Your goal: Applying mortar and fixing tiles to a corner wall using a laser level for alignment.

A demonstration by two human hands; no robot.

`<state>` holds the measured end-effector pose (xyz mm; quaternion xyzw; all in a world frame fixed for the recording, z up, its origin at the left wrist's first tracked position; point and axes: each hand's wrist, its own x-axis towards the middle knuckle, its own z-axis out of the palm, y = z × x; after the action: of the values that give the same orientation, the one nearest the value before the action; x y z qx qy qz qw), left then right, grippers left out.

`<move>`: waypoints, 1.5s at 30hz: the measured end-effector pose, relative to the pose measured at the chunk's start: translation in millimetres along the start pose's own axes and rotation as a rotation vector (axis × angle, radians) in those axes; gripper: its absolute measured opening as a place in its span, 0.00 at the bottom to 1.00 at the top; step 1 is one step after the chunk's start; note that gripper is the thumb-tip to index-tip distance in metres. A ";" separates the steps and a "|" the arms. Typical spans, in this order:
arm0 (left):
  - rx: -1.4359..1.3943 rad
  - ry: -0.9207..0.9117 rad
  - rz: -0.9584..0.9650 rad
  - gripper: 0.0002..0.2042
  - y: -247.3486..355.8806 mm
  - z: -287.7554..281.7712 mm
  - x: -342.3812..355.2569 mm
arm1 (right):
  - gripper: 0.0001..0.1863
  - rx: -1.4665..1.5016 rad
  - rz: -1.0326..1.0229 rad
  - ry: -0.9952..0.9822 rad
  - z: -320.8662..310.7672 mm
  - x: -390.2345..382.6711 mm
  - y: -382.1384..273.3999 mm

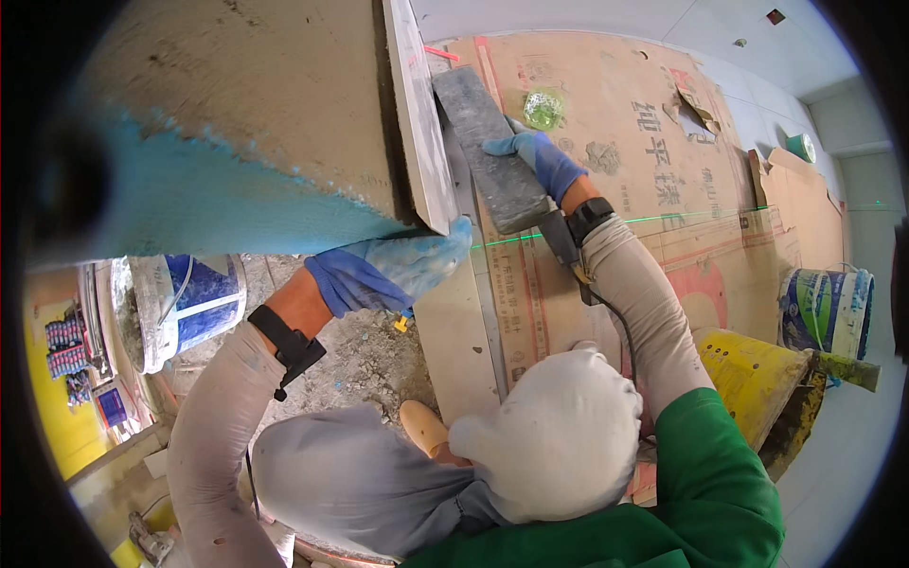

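Observation:
My left hand (pixel 402 265), in a blue glove, is against the lower end of a pale tile (pixel 424 123), its fingers stretched out. The tile stands on edge along a mortar-coated wall face (pixel 246 85), with a dark gap between them. My right hand (pixel 547 161), also gloved in blue, is closed around the side of a long grey rectangular block (pixel 488 151), just to the right of the tile. Fingers and thumb show only in part, and the block's underside is hidden. Both wrists carry black straps with small devices.
Printed cardboard (pixel 606 123) covers the floor, crossed by a green laser line. A clear green-tinted round item (pixel 544 108) lies on it. At left stands a white-and-blue bucket (pixel 204 303); at right, a yellow bucket (pixel 753 379) and another bucket (pixel 826 308). Rubble (pixel 365 360) lies below my left hand.

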<state>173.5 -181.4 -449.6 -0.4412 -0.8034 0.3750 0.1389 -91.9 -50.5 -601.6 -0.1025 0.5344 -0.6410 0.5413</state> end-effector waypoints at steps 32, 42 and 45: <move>-0.150 0.021 -0.135 0.20 5.5 1.8 1.6 | 0.35 0.026 -0.158 0.130 40.0 -9.7 36.4; -0.084 0.094 -0.110 0.17 6.8 6.5 -3.3 | 0.25 0.073 0.170 -0.120 10.5 -9.5 -44.7; -0.145 0.124 -0.080 0.18 2.9 6.4 -0.2 | 0.24 0.031 0.249 -0.155 22.2 -2.1 -42.1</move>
<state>171.9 -183.6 -456.0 -0.4400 -0.8352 0.2822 0.1710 -99.9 -68.2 -558.1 -0.0762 0.4896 -0.5673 0.6578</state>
